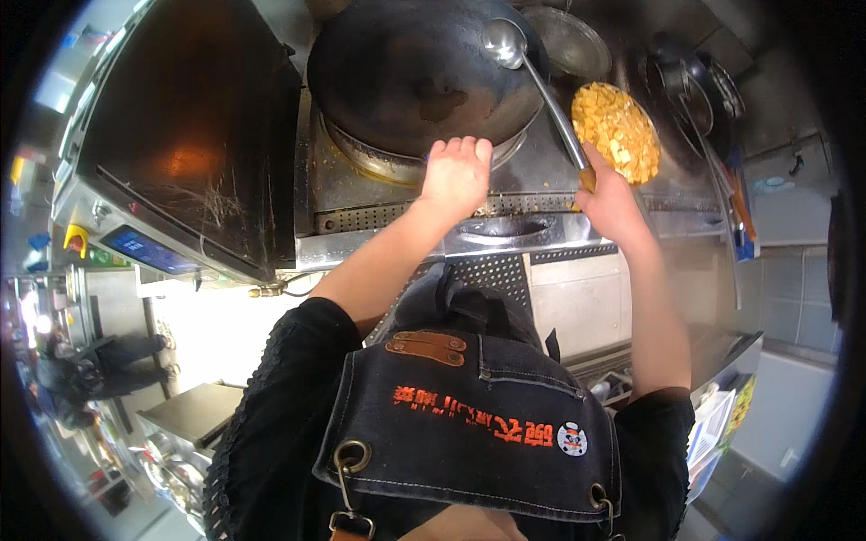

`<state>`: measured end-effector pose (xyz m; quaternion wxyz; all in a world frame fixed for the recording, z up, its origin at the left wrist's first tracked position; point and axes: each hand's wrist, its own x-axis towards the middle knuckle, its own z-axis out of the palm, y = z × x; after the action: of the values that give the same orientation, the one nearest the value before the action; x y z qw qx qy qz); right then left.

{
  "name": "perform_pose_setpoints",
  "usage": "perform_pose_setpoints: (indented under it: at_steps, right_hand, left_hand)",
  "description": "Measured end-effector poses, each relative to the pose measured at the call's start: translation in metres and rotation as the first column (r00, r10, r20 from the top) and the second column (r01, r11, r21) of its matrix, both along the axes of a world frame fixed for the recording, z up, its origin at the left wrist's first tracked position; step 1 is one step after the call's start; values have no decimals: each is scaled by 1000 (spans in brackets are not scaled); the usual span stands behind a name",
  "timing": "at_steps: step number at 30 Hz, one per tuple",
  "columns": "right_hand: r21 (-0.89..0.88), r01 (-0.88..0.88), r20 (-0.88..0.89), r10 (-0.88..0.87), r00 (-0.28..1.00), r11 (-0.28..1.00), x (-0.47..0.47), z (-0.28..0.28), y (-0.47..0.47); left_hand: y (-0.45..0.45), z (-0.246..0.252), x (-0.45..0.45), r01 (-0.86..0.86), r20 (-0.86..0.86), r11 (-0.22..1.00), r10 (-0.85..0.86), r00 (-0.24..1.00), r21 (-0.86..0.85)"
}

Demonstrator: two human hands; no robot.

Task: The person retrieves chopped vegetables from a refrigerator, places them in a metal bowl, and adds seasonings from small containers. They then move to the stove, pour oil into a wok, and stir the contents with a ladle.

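A large dark wok (399,74) sits on a burner ring, with a small wet patch on its bottom. My left hand (457,172) is closed at the wok's near rim; the part under the fingers is hidden, with a bit of blue showing beside them. In my right hand (612,203) is the wooden end of a long steel ladle (558,111). Its bowl is over the wok's far right side and looks empty. Just beyond my right hand, a round container heaped with yellow diced food (616,132) stands on the stove top.
A dark-topped appliance with a lit display (145,247) borders the stove on the left. A round metal strainer (568,42) lies behind the diced food. More pans and long-handled utensils (727,182) are at right. A person (88,372) is in the left background.
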<state>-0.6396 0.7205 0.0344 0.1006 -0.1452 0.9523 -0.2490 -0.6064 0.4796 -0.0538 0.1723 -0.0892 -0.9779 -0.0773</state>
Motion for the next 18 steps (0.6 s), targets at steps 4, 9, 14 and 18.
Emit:
perform_pose_setpoints:
  at_steps: [4, 9, 14, 18]
  right_hand:
    - [53, -100, -20, 101, 995, 994, -58, -8, -17]
    - [85, -188, 9, 188, 982, 978, -97, -35, -36]
    - [-305, -120, 546, 277, 790, 945, -95, -29, -38]
    - [-596, 77, 708, 478, 520, 799, -89, -10, -33]
  left_hand:
    - [-12, -15, -27, -97, 51, 993, 94, 994, 69]
    - [-10, -17, -30, -155, 161, 979, 132, 978, 136]
    - [10, -6, -15, -201, 14, 966, 201, 979, 164]
    - [40, -7, 38, -159, -145, 943, 208, 967, 293]
